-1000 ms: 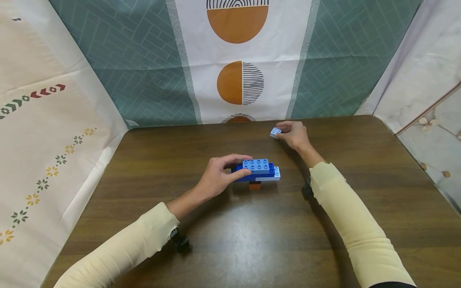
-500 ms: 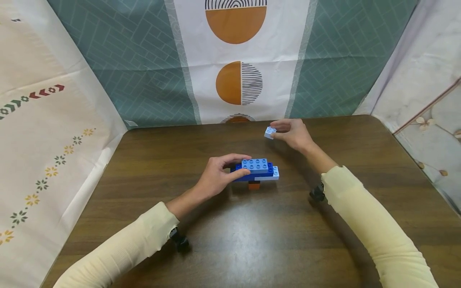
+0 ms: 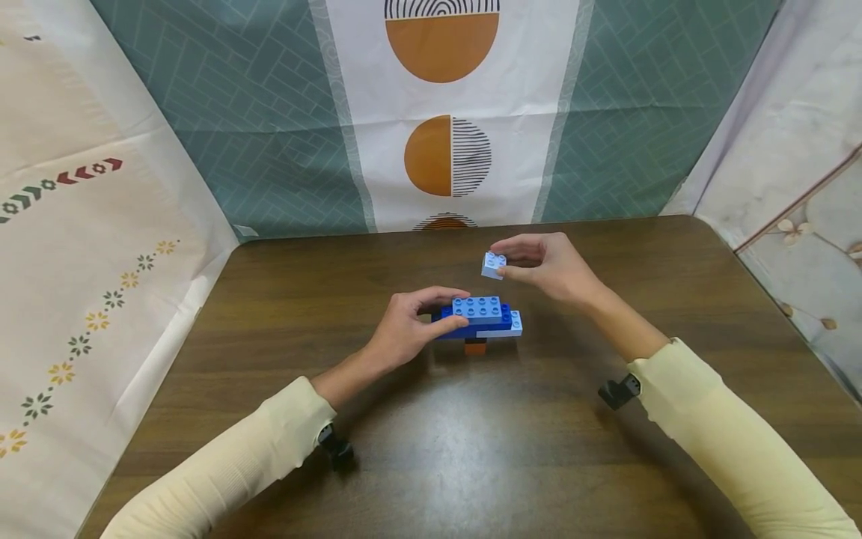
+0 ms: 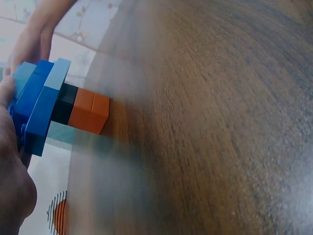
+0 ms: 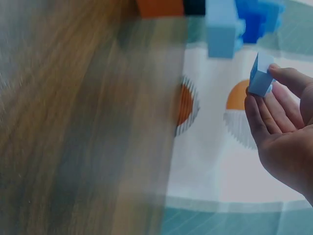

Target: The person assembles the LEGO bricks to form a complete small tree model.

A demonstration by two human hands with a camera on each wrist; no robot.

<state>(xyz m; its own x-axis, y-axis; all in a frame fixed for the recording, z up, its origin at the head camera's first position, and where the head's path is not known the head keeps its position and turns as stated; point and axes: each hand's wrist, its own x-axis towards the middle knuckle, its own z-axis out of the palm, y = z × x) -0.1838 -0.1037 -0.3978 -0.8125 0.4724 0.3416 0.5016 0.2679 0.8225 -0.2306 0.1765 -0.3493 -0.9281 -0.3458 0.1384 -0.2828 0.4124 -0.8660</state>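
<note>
A toy-brick structure (image 3: 477, 327) stands on the table, with a medium-blue brick (image 3: 477, 309) on top, dark blue and pale blue bricks under it. Its narrow column of one black and two orange bricks (image 4: 90, 110) shows in the left wrist view. My left hand (image 3: 407, 326) grips the structure's left end between thumb and fingers. Behind and above the structure, my right hand (image 3: 548, 266) pinches a small pale blue brick (image 3: 494, 265) by thumb and fingertips. That brick (image 5: 261, 74) is apart from the structure in the right wrist view.
The brown wooden table (image 3: 431, 449) spreads around the structure. A patterned cloth (image 3: 444, 112) hangs behind its far edge, with other cloths at the left and right. Dark wrist-worn devices sit at both cuffs.
The right hand has carried the small pale blue brick leftward and nearer, toward the top of the structure. The left hand and the structure have stayed in place.
</note>
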